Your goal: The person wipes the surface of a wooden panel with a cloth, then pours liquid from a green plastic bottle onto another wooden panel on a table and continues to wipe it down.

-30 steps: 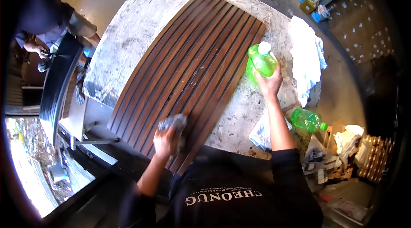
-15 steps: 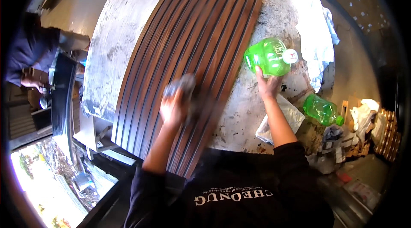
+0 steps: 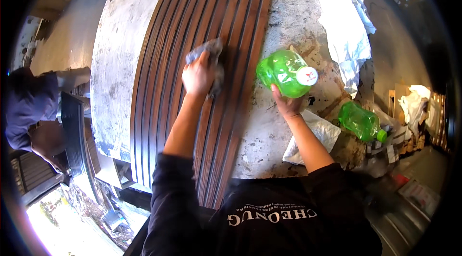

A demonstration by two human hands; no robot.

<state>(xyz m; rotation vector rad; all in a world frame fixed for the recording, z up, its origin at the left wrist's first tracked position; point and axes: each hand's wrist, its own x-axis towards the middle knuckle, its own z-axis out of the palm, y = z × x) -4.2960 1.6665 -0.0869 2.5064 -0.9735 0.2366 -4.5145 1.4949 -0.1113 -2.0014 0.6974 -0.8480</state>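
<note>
A dark brown slatted wood panel with black grooves lies on a worn, stained white table. My left hand is closed round a crumpled grey rag, which rests against the slats near the panel's middle. To the right of the panel, my right hand grips a green plastic bottle with a white cap. The bottle is tilted, its cap toward the right. My right thumb lies along its near side; the other fingers are mostly hidden beneath it.
A white cloth drapes over the table's far right. Another green bottle lies near the right edge, beside a folded white sheet. At left, another person bends by a dark ribbed panel.
My left hand has pushed the rag farther up the panel. The view has shifted somewhat, and the bottle stays in my right hand. The person at left has bent lower.
</note>
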